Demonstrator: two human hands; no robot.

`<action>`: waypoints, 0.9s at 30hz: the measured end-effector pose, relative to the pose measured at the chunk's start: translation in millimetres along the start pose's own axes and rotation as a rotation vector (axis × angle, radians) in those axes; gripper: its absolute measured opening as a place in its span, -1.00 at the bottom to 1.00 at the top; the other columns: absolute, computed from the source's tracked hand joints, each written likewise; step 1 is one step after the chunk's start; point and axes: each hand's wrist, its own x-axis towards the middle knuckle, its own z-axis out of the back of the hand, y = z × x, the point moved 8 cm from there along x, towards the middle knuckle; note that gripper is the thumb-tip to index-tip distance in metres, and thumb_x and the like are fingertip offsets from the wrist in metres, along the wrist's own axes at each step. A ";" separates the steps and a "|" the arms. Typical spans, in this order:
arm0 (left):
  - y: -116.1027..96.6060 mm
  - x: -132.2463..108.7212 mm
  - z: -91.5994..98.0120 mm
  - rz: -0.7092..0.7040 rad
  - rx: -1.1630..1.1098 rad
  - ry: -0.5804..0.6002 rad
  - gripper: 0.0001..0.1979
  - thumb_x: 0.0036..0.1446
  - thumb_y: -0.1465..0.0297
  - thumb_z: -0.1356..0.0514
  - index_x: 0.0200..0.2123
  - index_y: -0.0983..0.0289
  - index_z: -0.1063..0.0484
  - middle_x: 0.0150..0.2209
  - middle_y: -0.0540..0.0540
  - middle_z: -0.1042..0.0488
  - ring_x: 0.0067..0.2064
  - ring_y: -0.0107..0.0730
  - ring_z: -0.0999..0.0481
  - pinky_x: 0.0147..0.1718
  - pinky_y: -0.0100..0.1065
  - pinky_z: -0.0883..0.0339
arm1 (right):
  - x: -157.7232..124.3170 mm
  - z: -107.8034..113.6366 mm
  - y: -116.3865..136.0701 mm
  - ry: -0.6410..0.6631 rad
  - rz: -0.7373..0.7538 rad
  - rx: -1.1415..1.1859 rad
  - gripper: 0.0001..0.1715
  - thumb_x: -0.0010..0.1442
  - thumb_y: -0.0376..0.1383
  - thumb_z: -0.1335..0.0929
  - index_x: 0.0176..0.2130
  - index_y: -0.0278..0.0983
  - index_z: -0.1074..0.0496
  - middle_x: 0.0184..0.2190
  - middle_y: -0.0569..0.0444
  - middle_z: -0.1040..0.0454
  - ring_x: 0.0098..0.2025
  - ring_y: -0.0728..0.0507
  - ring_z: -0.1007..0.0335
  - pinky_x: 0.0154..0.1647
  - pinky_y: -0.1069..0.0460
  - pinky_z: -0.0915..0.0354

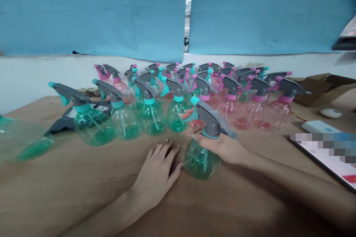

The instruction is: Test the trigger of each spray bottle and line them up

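Observation:
My right hand (219, 146) is wrapped round the neck of a green spray bottle (201, 163) with a grey head and turquoise nozzle. The bottle stands near the front of the brown table (111, 189), slightly tilted. My left hand (158, 166) lies on the table just left of that bottle, fingers stretched out and holding nothing. Beyond my hands, a row of green spray bottles (151, 118) stands to the left and pink spray bottles (257, 113) to the right. Another green bottle (25, 140) appears at the far left edge, partly cut off.
More spray bottles crowd the back of the table against the white wall. A dark plastic package (65, 120) lies behind the left bottles. At right are an open cardboard box (314, 90), a white mouse (330, 113), a small white box (321, 127) and a tablet-like screen (330, 166).

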 end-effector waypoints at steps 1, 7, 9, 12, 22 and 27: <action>0.3 -0.1 0.1 0.003 0.001 0.001 -0.61 0.22 0.29 -0.01 0.08 0.32 -0.23 0.10 0.23 -0.25 0.10 -0.04 -0.20 -0.03 -0.04 -0.16 | 0.2 -2.5 -1.4 0.037 -0.017 0.035 -0.81 0.09 -0.31 -0.26 -0.39 -0.10 -0.46 -0.38 0.15 -0.52 -0.24 -0.13 -0.45 -0.18 -0.04 -0.38; 0.7 -0.2 0.3 0.003 -0.003 0.007 -0.61 0.22 0.29 -0.02 0.07 0.32 -0.24 0.09 0.24 -0.26 0.11 -0.04 -0.20 -0.02 -0.03 -0.15 | 3.1 -1.9 -2.3 0.053 -0.042 0.206 -0.62 -0.01 -0.43 -0.28 -0.17 -0.10 -0.30 -0.20 0.16 -0.44 -0.29 -0.07 -0.41 -0.21 -0.02 -0.36; 0.7 0.0 -0.2 -0.001 -0.001 0.009 -0.60 0.22 0.28 -0.02 0.08 0.33 -0.23 0.09 0.24 -0.26 0.11 -0.04 -0.19 -0.01 -0.03 -0.14 | 4.0 -1.7 -1.9 0.048 -0.042 0.238 -0.60 -0.04 -0.46 -0.28 -0.18 -0.11 -0.26 -0.21 0.16 -0.41 -0.32 -0.06 -0.39 -0.25 -0.01 -0.35; 1.0 0.1 -1.0 -0.001 0.009 0.016 -0.59 0.22 0.28 -0.01 0.09 0.33 -0.23 0.09 0.24 -0.25 0.11 -0.04 -0.19 -0.01 -0.02 -0.14 | 4.4 -1.3 1.3 0.041 -0.015 0.266 -0.66 -0.05 -0.48 -0.27 -0.26 -0.14 -0.26 -0.28 0.17 -0.39 -0.31 -0.05 -0.37 -0.26 0.01 -0.32; 0.7 -0.4 -0.6 0.000 0.009 0.002 -0.61 0.22 0.28 -0.02 0.08 0.31 -0.23 0.09 0.22 -0.26 0.10 -0.07 -0.20 -0.02 -0.05 -0.15 | 3.2 -1.9 -0.5 0.065 -0.010 0.153 -0.70 -0.02 -0.47 -0.25 -0.32 -0.12 -0.39 -0.28 0.15 -0.47 -0.28 -0.07 -0.41 -0.17 -0.02 -0.34; 0.2 -0.9 0.3 -0.007 0.011 -0.001 -0.61 0.22 0.30 -0.01 0.08 0.32 -0.23 0.09 0.22 -0.26 0.11 -0.07 -0.19 -0.01 -0.05 -0.14 | 1.4 0.0 -1.1 0.037 -0.068 0.044 -0.81 0.05 -0.33 -0.26 -0.44 -0.13 -0.46 -0.43 0.13 -0.51 -0.19 -0.14 -0.44 -0.15 -0.05 -0.38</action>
